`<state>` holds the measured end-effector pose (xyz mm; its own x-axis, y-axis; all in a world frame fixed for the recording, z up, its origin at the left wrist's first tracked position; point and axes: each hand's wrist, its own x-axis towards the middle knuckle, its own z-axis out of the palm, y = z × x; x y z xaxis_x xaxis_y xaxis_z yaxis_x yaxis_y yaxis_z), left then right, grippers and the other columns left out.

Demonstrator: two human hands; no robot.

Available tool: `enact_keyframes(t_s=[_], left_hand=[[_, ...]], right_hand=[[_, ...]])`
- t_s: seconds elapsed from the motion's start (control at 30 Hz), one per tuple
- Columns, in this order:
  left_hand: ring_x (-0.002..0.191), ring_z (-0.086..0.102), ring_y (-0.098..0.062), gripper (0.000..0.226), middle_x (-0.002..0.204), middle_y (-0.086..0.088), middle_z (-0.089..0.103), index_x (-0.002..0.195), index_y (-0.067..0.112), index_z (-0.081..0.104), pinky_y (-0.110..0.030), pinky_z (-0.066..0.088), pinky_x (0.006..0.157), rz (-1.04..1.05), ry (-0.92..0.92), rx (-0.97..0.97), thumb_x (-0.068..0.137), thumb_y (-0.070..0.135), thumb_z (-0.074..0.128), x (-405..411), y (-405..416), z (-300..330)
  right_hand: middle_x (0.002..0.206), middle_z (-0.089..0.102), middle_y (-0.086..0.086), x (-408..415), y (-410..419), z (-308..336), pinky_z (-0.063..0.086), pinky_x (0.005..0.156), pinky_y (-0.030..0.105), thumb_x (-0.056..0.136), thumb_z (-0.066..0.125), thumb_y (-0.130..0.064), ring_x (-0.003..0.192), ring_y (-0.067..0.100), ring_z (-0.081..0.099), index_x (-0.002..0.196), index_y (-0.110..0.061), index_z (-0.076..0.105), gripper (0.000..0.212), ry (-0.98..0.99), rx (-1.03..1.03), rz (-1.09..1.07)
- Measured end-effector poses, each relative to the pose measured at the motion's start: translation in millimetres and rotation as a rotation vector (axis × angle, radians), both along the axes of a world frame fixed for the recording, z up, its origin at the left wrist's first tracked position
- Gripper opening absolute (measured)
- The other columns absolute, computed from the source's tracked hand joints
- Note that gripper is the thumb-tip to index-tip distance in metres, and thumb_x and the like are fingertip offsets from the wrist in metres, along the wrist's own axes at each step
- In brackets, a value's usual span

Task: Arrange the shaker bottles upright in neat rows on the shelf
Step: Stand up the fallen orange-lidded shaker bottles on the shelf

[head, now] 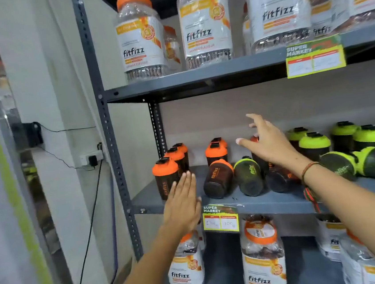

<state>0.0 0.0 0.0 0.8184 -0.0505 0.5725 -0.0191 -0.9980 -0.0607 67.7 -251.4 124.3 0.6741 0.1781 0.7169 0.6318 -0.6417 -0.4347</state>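
On the grey middle shelf [266, 199] dark shaker bottles stand and lie. Three orange-lidded ones [166, 176] stand upright in a line at the left, two more [216, 153] behind the middle. An orange-lidded bottle [218, 179] and a green-lidded bottle [248, 176] lie on their sides, bases toward me. Another orange bottle [278, 178] lies under my right arm. Green-lidded bottles [314, 145] stand at the right, and two green ones [339, 166] lie tipped there. My left hand [181, 203] is flat and open beside the front-left bottle. My right hand [266, 141] reaches in, fingers spread, over an upright orange bottle.
Large clear Fitfizz jars [139, 38] with orange lids fill the upper shelf, and more jars [262, 256] stand on the lower shelf. Yellow price tags [220, 218] hang on the shelf edges. A slotted grey upright [106, 127] frames the left side. A wall socket with cables [91, 159] is at the left.
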Motion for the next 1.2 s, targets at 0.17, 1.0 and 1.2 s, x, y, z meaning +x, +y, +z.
enact_keyframes(t_s=[0.17,1.0,1.2], left_hand=[[0.150,0.000,-0.016,0.061,0.163,-0.006,0.005,0.153,0.009,0.007,-0.034,0.000,0.122,0.005,0.317,-0.152,0.101,0.038,0.020,39.3,7.4,-12.2],[0.144,0.027,-0.023,0.056,0.158,-0.010,0.026,0.148,0.008,0.029,-0.036,0.019,0.118,-0.127,0.395,-0.130,0.100,0.036,0.021,81.1,29.3,-8.9],[0.147,0.022,-0.022,0.058,0.160,-0.011,0.021,0.150,0.007,0.024,-0.036,0.015,0.120,-0.133,0.393,-0.117,0.100,0.037,0.019,81.9,31.8,-10.1]], right_hand=[[0.123,0.067,0.000,42.3,12.8,-1.0,0.045,0.093,0.036,0.085,0.066,-0.055,0.109,0.023,0.064,0.131,-0.028,0.058,0.053,0.157,-0.164,-0.017],[0.129,0.066,0.009,93.1,134.6,-37.6,0.036,0.099,0.043,0.059,0.038,-0.099,0.119,0.031,0.059,0.118,-0.021,0.067,0.102,0.485,-0.680,-0.371],[0.132,0.063,0.009,87.2,147.0,-39.1,0.037,0.097,0.044,0.068,0.053,-0.085,0.121,0.032,0.057,0.127,-0.019,0.057,0.089,0.493,-0.640,-0.340]])
